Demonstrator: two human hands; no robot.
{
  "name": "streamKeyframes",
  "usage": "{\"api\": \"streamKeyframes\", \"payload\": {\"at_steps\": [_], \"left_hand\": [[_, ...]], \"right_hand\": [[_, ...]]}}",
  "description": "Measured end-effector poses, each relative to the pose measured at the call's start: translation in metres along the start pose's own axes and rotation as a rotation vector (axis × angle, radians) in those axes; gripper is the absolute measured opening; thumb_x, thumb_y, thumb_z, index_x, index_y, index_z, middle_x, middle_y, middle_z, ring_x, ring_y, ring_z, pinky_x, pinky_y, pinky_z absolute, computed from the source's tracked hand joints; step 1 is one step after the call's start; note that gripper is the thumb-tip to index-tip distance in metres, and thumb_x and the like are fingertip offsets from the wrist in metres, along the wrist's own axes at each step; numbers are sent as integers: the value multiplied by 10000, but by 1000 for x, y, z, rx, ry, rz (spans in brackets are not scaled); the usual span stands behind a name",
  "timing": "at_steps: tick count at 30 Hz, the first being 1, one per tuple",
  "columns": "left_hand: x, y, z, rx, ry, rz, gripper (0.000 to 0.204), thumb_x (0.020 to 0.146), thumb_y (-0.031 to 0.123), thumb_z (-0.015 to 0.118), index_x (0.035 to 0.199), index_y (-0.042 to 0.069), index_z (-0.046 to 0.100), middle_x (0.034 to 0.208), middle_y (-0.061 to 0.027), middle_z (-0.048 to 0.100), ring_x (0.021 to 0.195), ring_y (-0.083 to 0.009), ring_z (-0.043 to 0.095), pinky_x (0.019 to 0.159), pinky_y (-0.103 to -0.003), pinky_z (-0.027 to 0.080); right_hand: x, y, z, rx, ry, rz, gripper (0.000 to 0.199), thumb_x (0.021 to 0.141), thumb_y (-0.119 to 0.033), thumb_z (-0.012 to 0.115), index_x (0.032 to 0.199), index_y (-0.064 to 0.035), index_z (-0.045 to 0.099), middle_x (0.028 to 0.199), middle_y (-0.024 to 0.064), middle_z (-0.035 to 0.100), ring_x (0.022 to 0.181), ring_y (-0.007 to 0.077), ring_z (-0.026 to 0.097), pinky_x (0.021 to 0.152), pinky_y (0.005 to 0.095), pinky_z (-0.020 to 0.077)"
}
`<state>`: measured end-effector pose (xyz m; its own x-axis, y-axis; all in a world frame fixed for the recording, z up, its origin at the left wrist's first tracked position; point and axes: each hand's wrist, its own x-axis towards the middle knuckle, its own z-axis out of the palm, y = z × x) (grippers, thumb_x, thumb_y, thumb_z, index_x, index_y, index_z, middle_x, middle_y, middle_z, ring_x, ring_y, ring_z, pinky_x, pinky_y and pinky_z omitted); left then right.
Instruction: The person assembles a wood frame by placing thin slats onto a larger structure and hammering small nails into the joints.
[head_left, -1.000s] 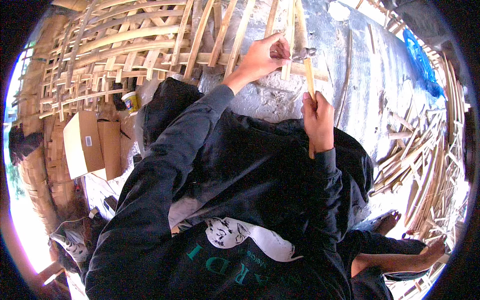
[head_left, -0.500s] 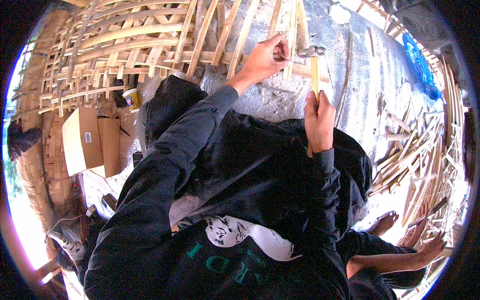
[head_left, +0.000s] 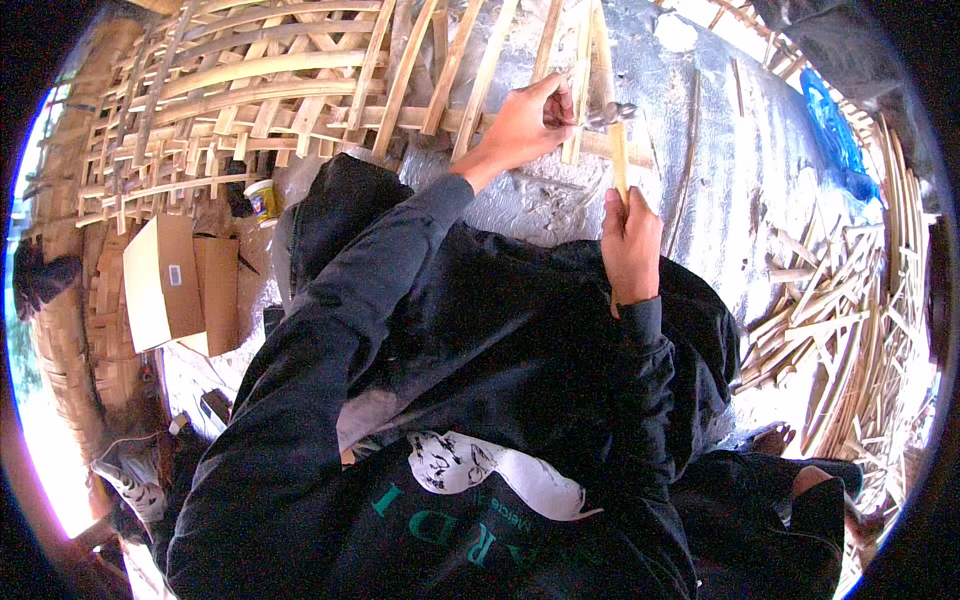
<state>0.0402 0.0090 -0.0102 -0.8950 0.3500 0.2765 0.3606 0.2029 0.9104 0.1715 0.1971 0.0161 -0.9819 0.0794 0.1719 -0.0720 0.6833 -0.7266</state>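
Note:
My right hand [head_left: 631, 240] is wrapped round the wooden handle of a hammer [head_left: 619, 158]. The hammer's metal head is up close beside the upright bamboo slat [head_left: 577, 95] at the end of a lattice. On the slat's left side my left hand [head_left: 527, 125] is closed in a pinch, its fingertips almost against the wood. A thin nail sits in that pinch, mostly hidden by the fingers. Behind the slat runs a crosswise bamboo strip [head_left: 622, 150]. The woven bamboo lattice [head_left: 270, 90] stretches away to the left.
Shiny silver sheeting [head_left: 735, 190] lies under the work. At left stand an open cardboard box [head_left: 165, 285] and a small yellow tub [head_left: 263, 201]. Loose bamboo strips [head_left: 830, 330] pile up at right, near a blue plastic bag [head_left: 835, 135]. Another person's dark-clothed leg [head_left: 760, 510] is at lower right.
The hammer has shifted slightly left, its head now closer to the slat and my left fingers. The person at lower right has changed posture; their outstretched bare arm no longer shows there.

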Motion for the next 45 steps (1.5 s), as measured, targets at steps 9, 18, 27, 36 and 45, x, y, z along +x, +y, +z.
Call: {"api": "streamKeyframes", "payload": {"at_steps": [9, 18, 27, 36, 45], "left_hand": [[-2, 1, 3, 71, 48, 16, 270, 820, 4, 735, 969, 29, 511, 842, -32, 633, 810, -91, 661, 745, -285, 559], [1, 4, 3, 123, 33, 79, 218, 818, -5, 732, 990, 15, 600, 962, -57, 653, 878, -137, 685, 786, -297, 573], [17, -9, -8, 104, -193, 74, 135, 865, -35, 710, 962, 10, 628, 1009, -53, 661, 926, -153, 681, 854, -317, 577], [15, -8, -7, 137, -157, 91, 147, 825, -64, 712, 944, -6, 647, 889, -99, 705, 855, -194, 718, 744, -325, 556], [16, -2, -10, 154, -144, 137, 146, 796, -73, 723, 905, -5, 652, 888, -79, 669, 841, -214, 709, 722, -344, 551]], "right_hand": [[0, 1, 2, -16, 12, 12, 269, 1019, -180, 567, 859, 31, 523, 676, 269, 592, 600, 467, 585, 548, 477, 444], [1, 5, 8, 7, -18, 9, 262, 1015, -162, 574, 845, 27, 513, 650, 254, 576, 573, 445, 569, 529, 473, 424], [2, 21, 14, 126, -7, 152, 313, 1011, -205, 588, 820, 32, 517, 676, 264, 577, 607, 457, 575, 550, 478, 428], [5, 29, 26, 239, -82, 187, 352, 1004, -237, 606, 800, 37, 519, 700, 261, 596, 634, 432, 603, 576, 467, 445], [6, 26, 26, 130, -31, 80, 341, 1004, -237, 602, 793, 21, 525, 671, 256, 592, 614, 465, 588, 541, 496, 426]]}}
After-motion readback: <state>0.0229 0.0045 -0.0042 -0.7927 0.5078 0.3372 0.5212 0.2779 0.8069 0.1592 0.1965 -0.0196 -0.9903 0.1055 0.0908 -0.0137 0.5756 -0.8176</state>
